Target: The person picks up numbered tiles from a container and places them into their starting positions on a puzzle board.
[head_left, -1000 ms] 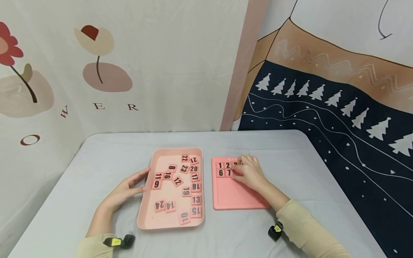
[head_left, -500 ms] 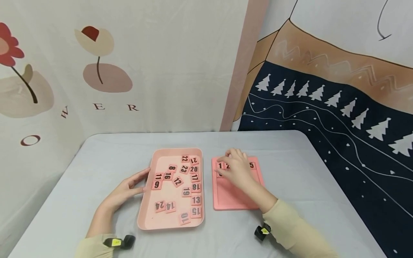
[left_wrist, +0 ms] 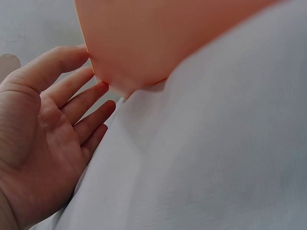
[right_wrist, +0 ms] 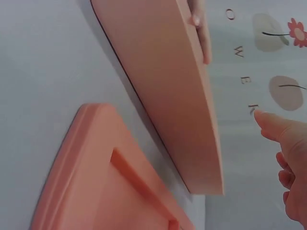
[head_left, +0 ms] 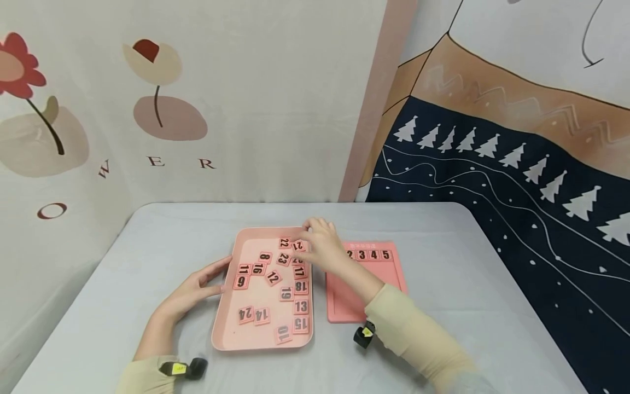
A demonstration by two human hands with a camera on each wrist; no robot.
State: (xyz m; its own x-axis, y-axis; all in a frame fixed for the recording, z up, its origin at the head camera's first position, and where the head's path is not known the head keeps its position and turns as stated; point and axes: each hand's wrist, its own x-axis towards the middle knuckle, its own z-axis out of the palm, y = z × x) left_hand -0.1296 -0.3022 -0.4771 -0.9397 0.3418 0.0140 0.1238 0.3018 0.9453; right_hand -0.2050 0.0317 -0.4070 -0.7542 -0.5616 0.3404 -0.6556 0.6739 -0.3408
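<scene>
In the head view, my left hand rests its fingers and thumb against the left side of a pink tray. The left wrist view shows these fingertips touching the tray wall, with the palm turned up to the camera. Loose number tiles lie in the tray, among them the 12 tile and the 24 tile. My right hand hovers over the tray's far right corner, by the 21 tile. In the right wrist view, nothing shows in the right hand.
A pink number board lies right of the tray, tiles 2 to 5 visible in its top row; the right hand and forearm hide its left part. A pale cloth covers the table. Printed curtains hang behind.
My right hand has moved left, from the board's number rows to above the tray's right side. The left hand stays at the tray. The head view has shifted slightly.
</scene>
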